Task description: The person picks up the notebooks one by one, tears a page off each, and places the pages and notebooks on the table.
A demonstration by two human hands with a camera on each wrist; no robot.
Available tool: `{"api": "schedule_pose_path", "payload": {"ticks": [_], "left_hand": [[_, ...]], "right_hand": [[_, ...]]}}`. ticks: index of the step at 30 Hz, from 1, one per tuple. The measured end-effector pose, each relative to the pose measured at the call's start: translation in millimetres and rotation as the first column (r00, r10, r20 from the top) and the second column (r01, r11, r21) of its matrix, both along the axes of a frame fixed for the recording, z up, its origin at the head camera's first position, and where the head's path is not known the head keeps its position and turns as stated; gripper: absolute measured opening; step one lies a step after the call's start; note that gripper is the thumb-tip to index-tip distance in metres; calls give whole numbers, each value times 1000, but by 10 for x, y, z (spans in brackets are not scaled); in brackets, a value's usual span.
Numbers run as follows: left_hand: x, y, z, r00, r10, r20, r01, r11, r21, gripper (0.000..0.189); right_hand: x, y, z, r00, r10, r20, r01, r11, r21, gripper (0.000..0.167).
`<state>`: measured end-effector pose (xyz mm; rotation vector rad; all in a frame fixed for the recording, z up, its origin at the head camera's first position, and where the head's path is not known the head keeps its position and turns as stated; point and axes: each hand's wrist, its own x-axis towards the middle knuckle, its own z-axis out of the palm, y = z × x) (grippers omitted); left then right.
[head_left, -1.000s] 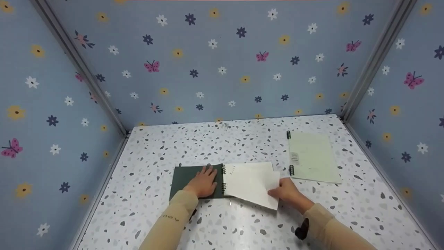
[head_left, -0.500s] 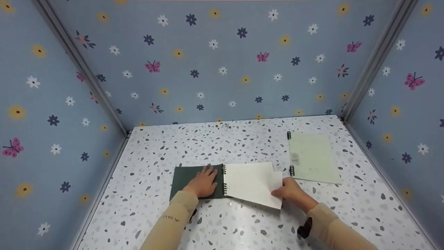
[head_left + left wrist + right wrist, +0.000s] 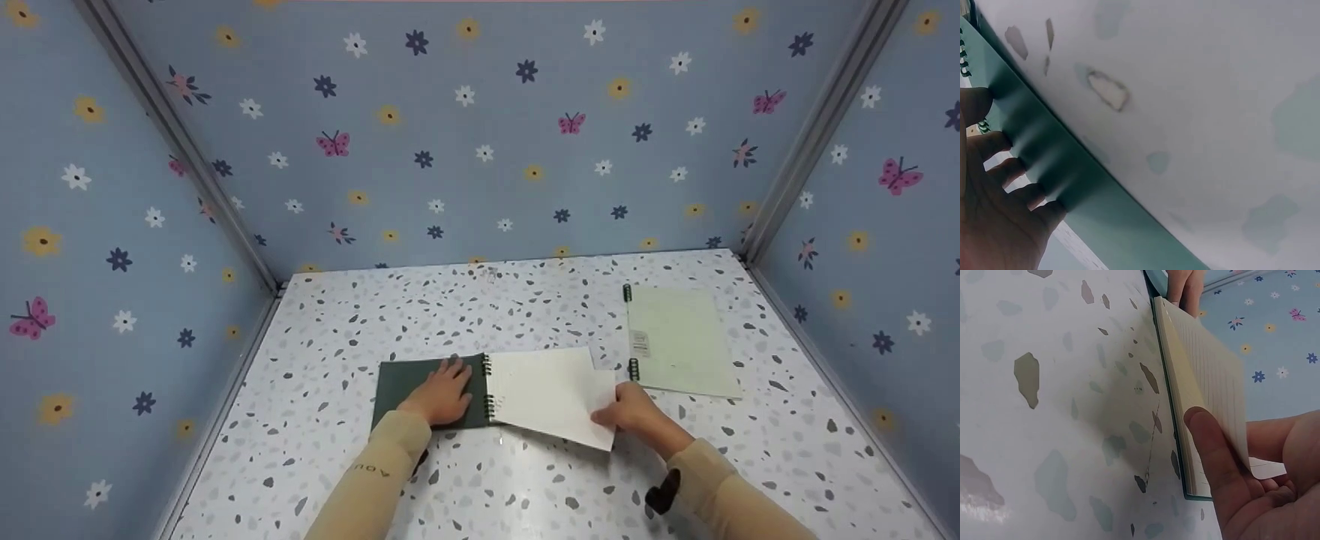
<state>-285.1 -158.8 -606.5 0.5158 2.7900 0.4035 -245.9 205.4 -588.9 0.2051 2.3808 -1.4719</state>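
A spiral-bound notebook [image 3: 540, 382] lies open on the speckled table, its dark green cover [image 3: 401, 379] folded out to the left. My left hand [image 3: 444, 396] rests on that cover with fingers spread; the left wrist view has the fingertips [image 3: 1055, 209] on the green surface. Black rings [image 3: 489, 405] join cover and pages. My right hand [image 3: 637, 416] pinches the right edge of a lined page [image 3: 1221, 382], which slants out past the pages beneath. In the right wrist view the page is lifted off the stack, between the digits of my right hand.
A pale green spiral notebook [image 3: 682, 341] with a small label [image 3: 640, 343] lies closed at the back right of the table [image 3: 450, 307]. Blue flowered panels [image 3: 480, 135] stand at the back and both sides.
My right hand has drawn the page slightly to the right. The left hand stays in place on the green cover, and the whole view has shifted a little.
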Motion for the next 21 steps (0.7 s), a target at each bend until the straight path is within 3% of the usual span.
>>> {"api": "schedule_pose_path", "payload": {"ticks": [6, 12, 15, 18, 21], "left_hand": [[-19, 19, -10, 1000, -2, 3, 2, 1000, 9, 61], [-32, -3, 0, 1000, 2, -4, -2, 1000, -12, 63], [-30, -3, 14, 1000, -12, 3, 12, 1000, -19, 69], [-4, 10, 36, 1000, -26, 11, 26, 999, -28, 77], [37, 34, 62, 998, -57, 7, 57, 998, -23, 82]], "right_hand": [[-15, 122, 25, 1000, -20, 10, 20, 999, 40, 33], [-76, 349, 51, 999, -37, -5, 37, 999, 10, 38], [-103, 407, 69, 999, -28, -28, 29, 998, 50, 41], [-119, 425, 67, 999, -23, -49, 27, 996, 80, 36], [-111, 429, 51, 998, -29, -50, 31, 998, 48, 31]]}}
